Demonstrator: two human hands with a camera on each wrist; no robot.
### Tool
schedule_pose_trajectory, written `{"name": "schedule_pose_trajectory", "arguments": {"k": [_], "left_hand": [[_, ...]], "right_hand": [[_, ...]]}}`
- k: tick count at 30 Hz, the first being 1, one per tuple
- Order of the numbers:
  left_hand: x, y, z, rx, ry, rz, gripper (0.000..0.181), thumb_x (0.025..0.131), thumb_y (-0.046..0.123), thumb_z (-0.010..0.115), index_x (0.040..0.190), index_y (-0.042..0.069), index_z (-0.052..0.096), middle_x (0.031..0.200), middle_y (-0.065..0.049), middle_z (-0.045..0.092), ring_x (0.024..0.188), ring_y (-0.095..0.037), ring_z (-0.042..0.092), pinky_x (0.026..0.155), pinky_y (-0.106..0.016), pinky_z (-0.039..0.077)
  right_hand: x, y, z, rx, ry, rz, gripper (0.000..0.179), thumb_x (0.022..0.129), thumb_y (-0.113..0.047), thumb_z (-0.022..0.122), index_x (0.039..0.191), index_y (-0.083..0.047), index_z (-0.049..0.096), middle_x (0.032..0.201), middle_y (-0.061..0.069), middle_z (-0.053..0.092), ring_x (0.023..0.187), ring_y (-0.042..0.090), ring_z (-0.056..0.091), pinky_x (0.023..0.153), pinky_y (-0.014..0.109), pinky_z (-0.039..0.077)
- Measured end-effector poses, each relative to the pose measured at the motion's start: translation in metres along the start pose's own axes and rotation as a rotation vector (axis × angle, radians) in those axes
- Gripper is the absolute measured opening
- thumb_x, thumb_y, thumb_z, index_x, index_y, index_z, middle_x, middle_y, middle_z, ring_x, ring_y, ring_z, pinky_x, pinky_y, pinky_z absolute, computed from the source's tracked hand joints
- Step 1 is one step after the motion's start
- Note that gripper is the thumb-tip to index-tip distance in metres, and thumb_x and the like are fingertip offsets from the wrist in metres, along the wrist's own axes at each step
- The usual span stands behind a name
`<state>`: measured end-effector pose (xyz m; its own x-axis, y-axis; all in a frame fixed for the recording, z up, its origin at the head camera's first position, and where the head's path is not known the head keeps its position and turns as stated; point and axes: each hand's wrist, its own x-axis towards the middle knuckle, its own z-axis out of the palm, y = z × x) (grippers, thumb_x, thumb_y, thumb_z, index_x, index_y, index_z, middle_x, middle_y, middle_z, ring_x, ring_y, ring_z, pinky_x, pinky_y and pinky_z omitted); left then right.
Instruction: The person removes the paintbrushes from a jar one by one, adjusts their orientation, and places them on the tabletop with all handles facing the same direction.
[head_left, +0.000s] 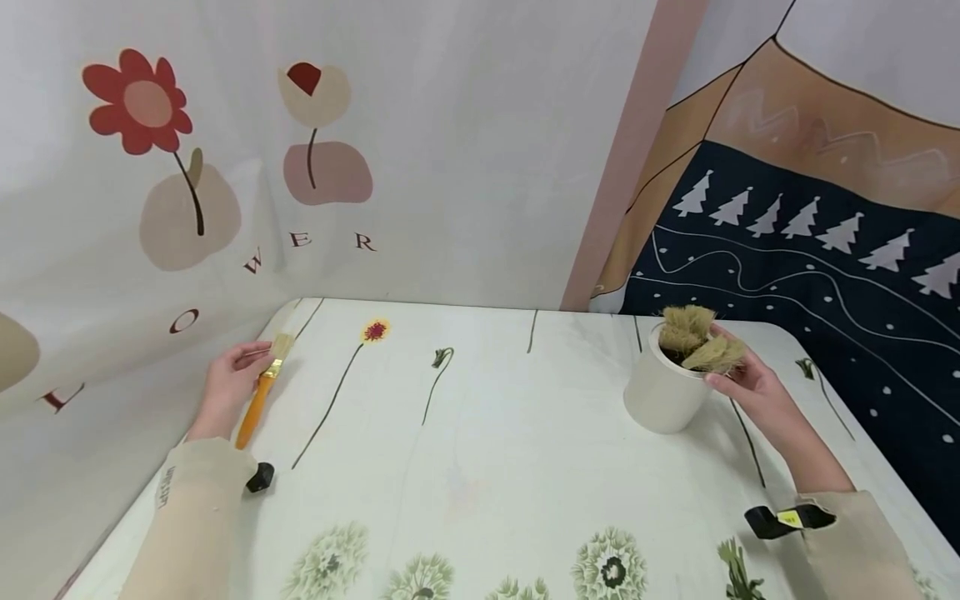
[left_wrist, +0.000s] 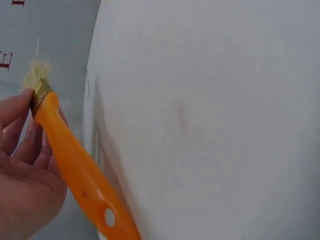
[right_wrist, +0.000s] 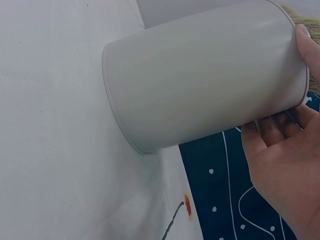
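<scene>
My left hand (head_left: pixel 232 379) pinches a paintbrush (head_left: pixel 257 408) near its metal collar, at the left side of the table. The brush has an orange handle, with a hanging hole that shows in the left wrist view, and pale bristles (left_wrist: pixel 38 74) that point up and away. Over on the right, my right hand (head_left: pixel 759 390) grips the rim of an off-white cylindrical pot (head_left: pixel 663 398), thumb at the near side of the rim. Tan bristle tufts (head_left: pixel 687 327) stick out of the pot's mouth; what lies below them is hidden. In the right wrist view the pot's side wall (right_wrist: pixel 205 80) fills much of the picture.
A white cloth (head_left: pixel 487 450) printed with flowers and stems covers the table. Behind it hangs a pale curtain (head_left: pixel 465 167) with flower prints and letters. At the right hangs a dark blue cloth (head_left: pixel 750 258) with white trees.
</scene>
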<state>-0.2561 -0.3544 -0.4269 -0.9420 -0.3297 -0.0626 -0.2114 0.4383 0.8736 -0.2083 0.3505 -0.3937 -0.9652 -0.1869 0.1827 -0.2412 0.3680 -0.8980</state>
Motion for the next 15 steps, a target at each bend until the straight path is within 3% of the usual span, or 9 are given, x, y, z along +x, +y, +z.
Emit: {"name": "schedule_pose_trajectory", "arguments": {"k": [9, 15], "left_hand": [[0.001, -0.014, -0.001, 0.051, -0.039, -0.023, 0.052, 0.097, 0.037, 0.049, 0.138, 0.005, 0.042, 0.121, -0.004, 0.050, 0.090, -0.004, 0.050, 0.065, -0.014, 0.047], [0.005, -0.023, 0.000, 0.034, -0.040, -0.058, 0.053, 0.096, 0.037, 0.051, 0.138, 0.006, 0.042, 0.120, -0.004, 0.051, 0.086, 0.000, 0.051, 0.065, -0.014, 0.048]], "right_hand": [[0.000, -0.001, 0.001, -0.025, 0.013, 0.015, 0.066, 0.098, -0.014, 0.050, 0.151, -0.029, 0.014, 0.157, -0.011, 0.011, 0.140, 0.006, 0.019, 0.089, 0.000, 0.034], [0.000, -0.002, 0.000, -0.026, 0.012, 0.016, 0.066, 0.098, -0.015, 0.050, 0.151, -0.030, 0.014, 0.157, -0.011, 0.011, 0.140, 0.005, 0.020, 0.089, 0.000, 0.034]]}}
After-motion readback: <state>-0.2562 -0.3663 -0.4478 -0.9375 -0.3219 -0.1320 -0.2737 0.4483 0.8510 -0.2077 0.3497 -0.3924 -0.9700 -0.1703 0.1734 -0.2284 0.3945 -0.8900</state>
